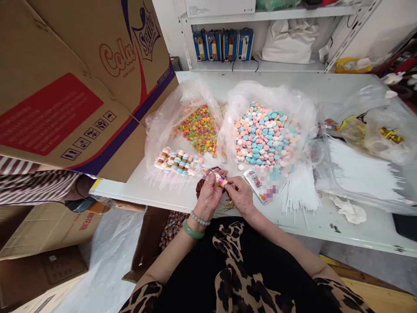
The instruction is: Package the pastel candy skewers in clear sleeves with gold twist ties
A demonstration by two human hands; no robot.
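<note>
You are holding a small printed packet (220, 179) just over the front edge of the counter (374, 234), left of that edge's middle. Your left hand (210, 193) grips it between thumb and fingers, and your right hand (241, 195) pinches its right end. A dark red container (199, 188) sits behind your left hand, mostly hidden, and gold ties (230, 202) lie just under your hands. Just beside your right hand, a flat printed pouch (262, 187) rests near the front edge, with a fan of white sticks (299, 191) to its right.

To your left, a cluster of candy skewers (176, 161) lies near the front edge. Behind it, a clear bag (192, 92) holds small colourful rings; a second bag (270, 93), behind your right hand, spills open on pastel candies (260, 139). Toward the counter's right end you have more white sticks (358, 169) and a crumpled tissue (348, 210). A large cardboard box (97, 95) stands at its left end.
</note>
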